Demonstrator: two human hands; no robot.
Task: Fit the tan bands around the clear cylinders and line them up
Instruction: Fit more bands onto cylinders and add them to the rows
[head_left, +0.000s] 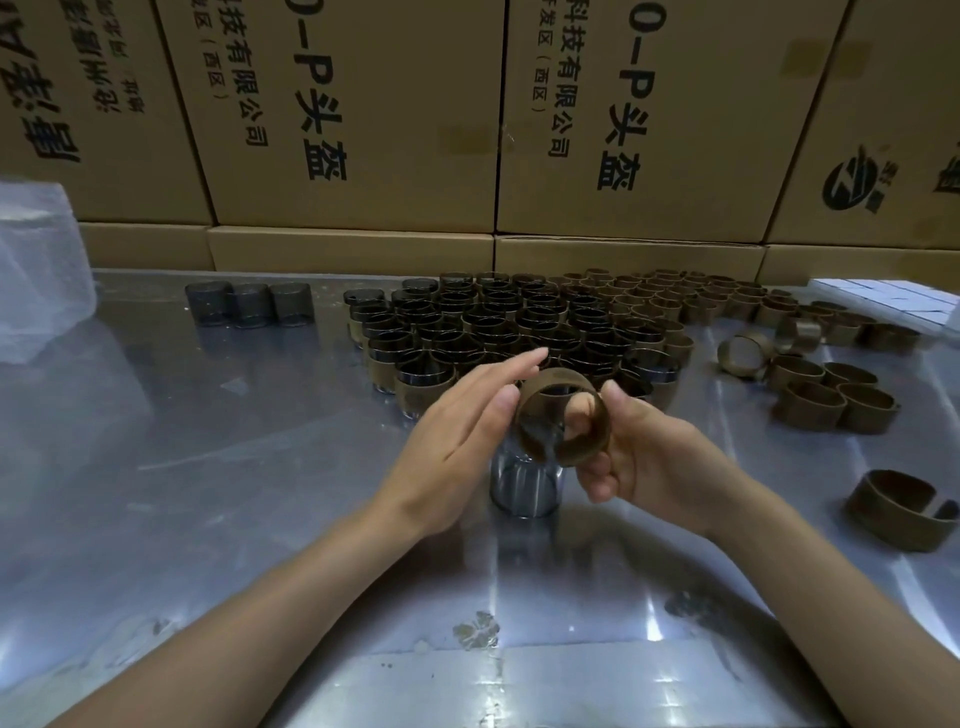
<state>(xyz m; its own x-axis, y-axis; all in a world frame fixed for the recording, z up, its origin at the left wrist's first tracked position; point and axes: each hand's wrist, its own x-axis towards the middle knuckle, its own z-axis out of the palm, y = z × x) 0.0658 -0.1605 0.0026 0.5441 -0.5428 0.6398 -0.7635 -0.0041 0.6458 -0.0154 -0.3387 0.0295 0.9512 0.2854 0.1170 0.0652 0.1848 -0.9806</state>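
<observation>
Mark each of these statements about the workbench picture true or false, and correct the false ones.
1. The right hand holds a tan band. True.
2. The left hand grips a clear cylinder. False: its fingers are straight and hold nothing; the clear cylinder stands on the table below the band.
3. The held band is already fitted round a cylinder. False: it is held in the air, above the cylinder.
4. Three bare cylinders stand in a row at the far left of the table. True.
5. Loose empty bands lie on the right side of the table. True.
6. The wall behind the table is bare brick. False: cardboard boxes are stacked there.
</observation>
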